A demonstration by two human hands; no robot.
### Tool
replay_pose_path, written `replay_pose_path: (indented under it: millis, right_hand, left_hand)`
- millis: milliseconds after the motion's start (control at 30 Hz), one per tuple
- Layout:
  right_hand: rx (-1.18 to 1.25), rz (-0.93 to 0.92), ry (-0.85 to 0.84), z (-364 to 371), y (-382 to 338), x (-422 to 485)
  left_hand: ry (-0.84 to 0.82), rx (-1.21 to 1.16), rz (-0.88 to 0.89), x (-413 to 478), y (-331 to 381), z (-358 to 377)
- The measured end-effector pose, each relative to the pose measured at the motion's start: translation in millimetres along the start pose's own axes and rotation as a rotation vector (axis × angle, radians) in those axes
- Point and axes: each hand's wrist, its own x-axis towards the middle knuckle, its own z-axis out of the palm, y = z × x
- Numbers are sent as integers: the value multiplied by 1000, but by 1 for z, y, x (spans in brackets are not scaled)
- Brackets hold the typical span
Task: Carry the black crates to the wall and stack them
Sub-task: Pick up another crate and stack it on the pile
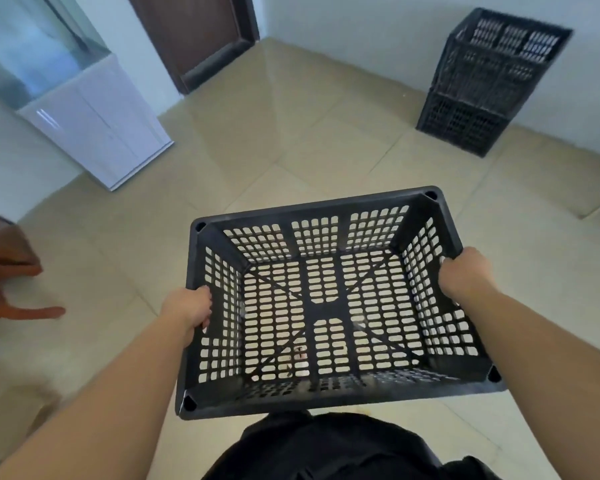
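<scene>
An empty black slotted crate [312,209] is held in front of my body, above the tiled floor, its open top facing me. My left hand [187,306] grips its left rim, fingers curled over the edge. My right hand [465,271] grips the right rim the same way. At the far right, against the white wall, stands a stack of two black crates [489,84], one on top of the other.
A white cabinet [97,123] with a glass tank on it stands at the left. A dark brown door [194,36] is in the far corner. Brown wooden furniture [7,258] pokes in at the left edge. Beige floor tiles [291,133] stretch between me and the stack.
</scene>
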Motion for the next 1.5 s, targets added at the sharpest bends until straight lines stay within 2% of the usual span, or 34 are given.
replay_pose_path:
  millis: [333,600,833,1000,1267,1500]
  right_hand:
    - [83,227,141,-35,-42,57]
    - [184,400,217,-77,-40,145]
    - [227,415,210,-136,-44,253]
    - [228,401,225,-182,-59,323]
    - [215,419,247,-227,-92,443]
    - [210,491,288,-264,-134,555]
  left_hand:
    - [-217,258,230,85,208,73]
    - [-345,387,326,106,343,185]
    - [-362,436,349,95,435,283]
    - [-296,469,415,99,492,340]
    - [-362,500,384,131,606,437]
    - [-452,574,440,176,735,529]
